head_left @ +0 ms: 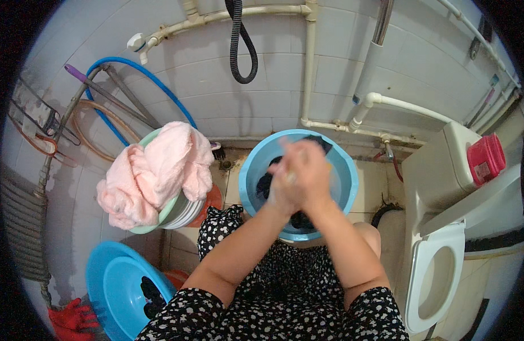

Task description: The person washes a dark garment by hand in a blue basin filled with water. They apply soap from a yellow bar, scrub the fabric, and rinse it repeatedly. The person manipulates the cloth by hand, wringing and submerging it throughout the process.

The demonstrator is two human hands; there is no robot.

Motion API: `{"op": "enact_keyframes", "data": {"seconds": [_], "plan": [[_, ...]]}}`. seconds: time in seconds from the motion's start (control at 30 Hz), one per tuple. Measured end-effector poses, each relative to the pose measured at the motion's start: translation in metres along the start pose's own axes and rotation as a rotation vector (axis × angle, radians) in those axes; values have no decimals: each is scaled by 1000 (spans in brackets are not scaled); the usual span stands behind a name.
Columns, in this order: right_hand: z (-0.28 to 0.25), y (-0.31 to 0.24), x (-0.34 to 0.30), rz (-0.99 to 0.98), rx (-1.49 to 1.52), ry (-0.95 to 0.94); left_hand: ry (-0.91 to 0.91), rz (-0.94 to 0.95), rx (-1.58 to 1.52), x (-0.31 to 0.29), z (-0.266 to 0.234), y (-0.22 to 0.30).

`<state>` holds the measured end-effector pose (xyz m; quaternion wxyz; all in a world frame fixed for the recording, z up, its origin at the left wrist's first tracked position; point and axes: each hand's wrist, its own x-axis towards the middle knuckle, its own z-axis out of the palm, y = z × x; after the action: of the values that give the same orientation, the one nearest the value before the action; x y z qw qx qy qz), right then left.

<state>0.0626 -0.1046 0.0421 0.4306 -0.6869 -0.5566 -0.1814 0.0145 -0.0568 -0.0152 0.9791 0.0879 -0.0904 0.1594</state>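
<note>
My left hand (283, 186) and my right hand (311, 170) are pressed together above a light blue basin (249, 171). Both are closed and smeared by motion. A yellowish trace shows at their edges, but what lies between the palms is hidden. Dark cloth (264, 185) lies in the basin below, partly covered by my hands and wrists. More of this dark cloth (319, 142) shows at the basin's far side.
Left of me, a pink fluffy cloth (170, 162) is heaped in a pale green basin (170, 211). Nearer stands a blue basin (102, 284) holding dark items (152, 296). Red gloves (73, 319) lie beside it. A toilet (416, 290) stands at right; pipes (308, 68) run along the wall.
</note>
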Motion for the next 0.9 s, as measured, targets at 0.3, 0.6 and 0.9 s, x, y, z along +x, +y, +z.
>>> {"op": "enact_keyframes", "data": {"seconds": [0.3, 0.6, 0.9], "plan": [[-7, -2, 11, -152, 93, -76, 262, 131, 265, 10, 13, 6], [-6, 48, 3, 311, -93, 29, 479, 49, 141, 9, 55, 6], [-11, -25, -4, -318, 26, -289, 268, -1, 194, -27, -16, 29]]}}
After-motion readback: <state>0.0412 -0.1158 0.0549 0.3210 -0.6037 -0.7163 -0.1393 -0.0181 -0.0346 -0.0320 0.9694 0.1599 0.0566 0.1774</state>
